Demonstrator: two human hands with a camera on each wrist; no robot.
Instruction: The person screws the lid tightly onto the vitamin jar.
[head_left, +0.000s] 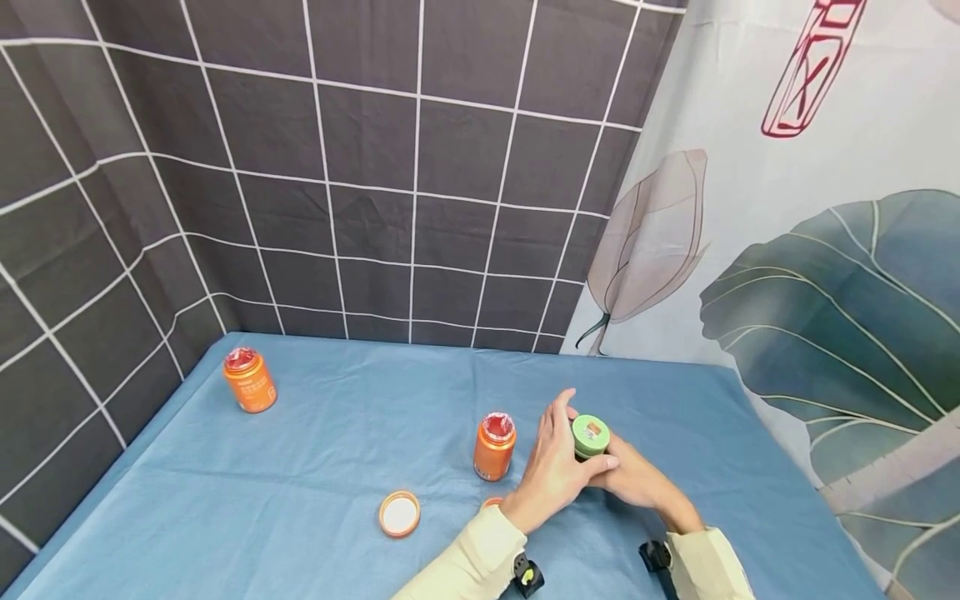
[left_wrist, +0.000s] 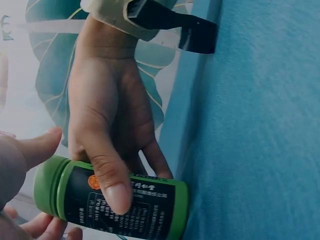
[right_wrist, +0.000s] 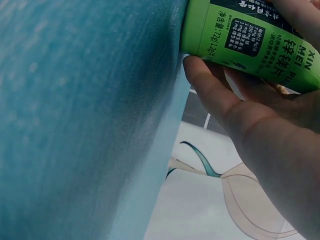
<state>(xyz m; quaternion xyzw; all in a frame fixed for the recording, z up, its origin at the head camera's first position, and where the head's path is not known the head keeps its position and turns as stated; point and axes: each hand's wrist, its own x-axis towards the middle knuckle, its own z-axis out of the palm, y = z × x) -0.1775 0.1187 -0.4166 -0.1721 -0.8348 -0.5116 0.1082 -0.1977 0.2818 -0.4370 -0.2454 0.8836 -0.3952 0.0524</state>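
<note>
A green supplement bottle with a black label and a green lid is upright on the blue cloth, its base right at the surface. My right hand grips its body; the thumb lies across the label in the left wrist view. Around the lid is my left hand, its fingers fairly straight and the thumb held apart from the lid. Just left of that hand stands an orange jar, uncapped, with torn whitish film round its red mouth.
Farther off at the back left is a second open orange jar. An orange-rimmed lid lies with its white inside up on the blue cloth. Another orange lid is mostly hidden behind my left wrist. A dark gridded curtain hangs behind the table.
</note>
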